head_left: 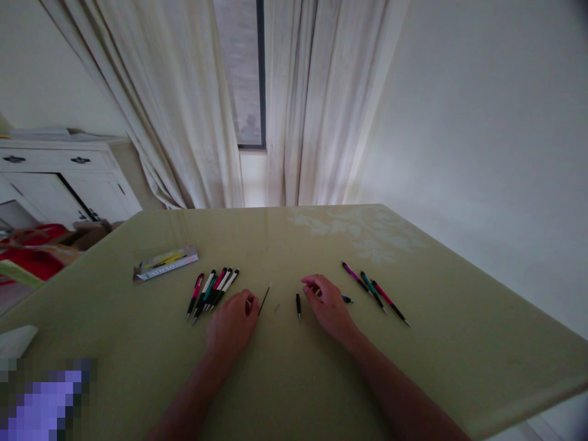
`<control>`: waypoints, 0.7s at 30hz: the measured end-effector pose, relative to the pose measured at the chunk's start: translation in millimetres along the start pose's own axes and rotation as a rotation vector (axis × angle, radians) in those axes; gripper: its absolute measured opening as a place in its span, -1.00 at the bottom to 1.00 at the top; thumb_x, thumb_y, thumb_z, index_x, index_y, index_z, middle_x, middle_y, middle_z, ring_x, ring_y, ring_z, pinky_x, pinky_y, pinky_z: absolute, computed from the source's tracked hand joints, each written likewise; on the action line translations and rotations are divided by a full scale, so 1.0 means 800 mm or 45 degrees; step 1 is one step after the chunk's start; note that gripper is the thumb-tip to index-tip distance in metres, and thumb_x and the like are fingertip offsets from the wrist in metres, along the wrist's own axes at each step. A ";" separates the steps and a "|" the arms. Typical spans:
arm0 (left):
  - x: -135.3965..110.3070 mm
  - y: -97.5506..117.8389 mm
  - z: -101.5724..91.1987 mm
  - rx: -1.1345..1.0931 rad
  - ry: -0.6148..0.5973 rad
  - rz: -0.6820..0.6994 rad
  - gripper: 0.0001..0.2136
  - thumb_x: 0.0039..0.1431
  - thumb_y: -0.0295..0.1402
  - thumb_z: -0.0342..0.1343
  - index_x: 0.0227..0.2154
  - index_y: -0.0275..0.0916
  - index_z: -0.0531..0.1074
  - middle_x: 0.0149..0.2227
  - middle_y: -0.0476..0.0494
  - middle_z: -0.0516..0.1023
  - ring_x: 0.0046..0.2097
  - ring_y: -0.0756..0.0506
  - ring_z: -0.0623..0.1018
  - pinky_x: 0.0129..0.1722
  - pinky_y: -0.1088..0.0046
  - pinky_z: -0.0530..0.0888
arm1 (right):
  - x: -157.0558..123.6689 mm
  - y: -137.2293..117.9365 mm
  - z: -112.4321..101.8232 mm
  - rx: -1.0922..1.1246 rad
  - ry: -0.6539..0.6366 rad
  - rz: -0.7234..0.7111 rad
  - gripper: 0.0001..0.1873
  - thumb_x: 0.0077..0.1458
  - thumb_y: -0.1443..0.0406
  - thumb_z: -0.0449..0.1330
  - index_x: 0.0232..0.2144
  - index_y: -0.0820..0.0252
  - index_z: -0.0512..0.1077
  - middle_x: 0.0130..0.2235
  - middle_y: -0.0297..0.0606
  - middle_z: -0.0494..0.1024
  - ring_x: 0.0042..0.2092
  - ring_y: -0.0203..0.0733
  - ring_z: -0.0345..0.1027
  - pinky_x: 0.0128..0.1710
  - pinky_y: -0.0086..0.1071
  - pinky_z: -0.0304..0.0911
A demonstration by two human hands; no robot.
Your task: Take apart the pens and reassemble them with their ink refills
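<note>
My left hand is closed low over the table, its fingers curled and the fingertips at the lower end of a thin dark pen refill. The refill slants up and away, with a pale tip. My right hand has its thumb and fingers bent together around a blue pen barrel; one end sticks out to the right and the palm covers most of it. Between the hands lies a black pen grip section with a silver point. A tiny spring-like piece rests to its left.
Several pens in pink, white and green lie grouped at the left. Purple, green and red pens lie apart on the right. Behind the left group sits an open pen box. A pale green cloth covers the table; curtains hang beyond.
</note>
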State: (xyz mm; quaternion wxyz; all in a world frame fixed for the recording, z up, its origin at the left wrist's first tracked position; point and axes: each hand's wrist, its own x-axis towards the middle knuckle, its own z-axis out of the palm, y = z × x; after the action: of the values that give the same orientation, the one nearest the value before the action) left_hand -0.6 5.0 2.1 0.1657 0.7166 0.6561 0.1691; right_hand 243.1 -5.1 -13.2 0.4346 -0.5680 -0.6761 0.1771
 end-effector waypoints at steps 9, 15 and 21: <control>0.001 -0.005 0.009 0.059 -0.049 0.086 -0.88 0.34 -0.36 0.05 -0.29 -0.21 0.47 -0.22 -0.14 0.60 -0.21 -0.14 0.59 -0.21 0.36 0.37 | 0.000 0.000 0.003 0.013 0.009 -0.018 -0.82 0.26 0.37 0.14 -0.12 0.17 0.50 -0.23 -0.20 0.57 -0.22 -0.16 0.45 -0.18 -0.30 0.34; -0.003 -0.007 0.016 0.344 0.015 0.242 -0.73 0.42 -0.47 -0.14 -0.22 -0.34 0.49 -0.16 -0.32 0.57 -0.07 -0.25 0.55 -0.01 0.24 0.40 | -0.001 -0.001 0.003 0.008 -0.013 -0.047 -0.82 0.25 0.39 0.15 -0.12 0.16 0.49 -0.22 -0.20 0.56 -0.22 -0.15 0.45 -0.16 -0.27 0.34; -0.005 -0.012 0.023 0.378 0.118 0.234 -0.74 0.36 -0.53 -0.15 -0.19 -0.34 0.48 -0.12 -0.38 0.53 -0.06 -0.32 0.50 -0.07 0.15 0.41 | -0.001 -0.003 0.002 0.027 -0.040 -0.056 -0.83 0.27 0.39 0.15 -0.11 0.20 0.50 -0.21 -0.18 0.55 -0.22 -0.14 0.44 -0.14 -0.26 0.36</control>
State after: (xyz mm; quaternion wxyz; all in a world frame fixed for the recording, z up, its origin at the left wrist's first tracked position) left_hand -1.1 1.4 -18.7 0.0114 0.7815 0.6126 0.1175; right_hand 240.4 -6.1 -13.0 0.4337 -0.5456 -0.6932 0.1836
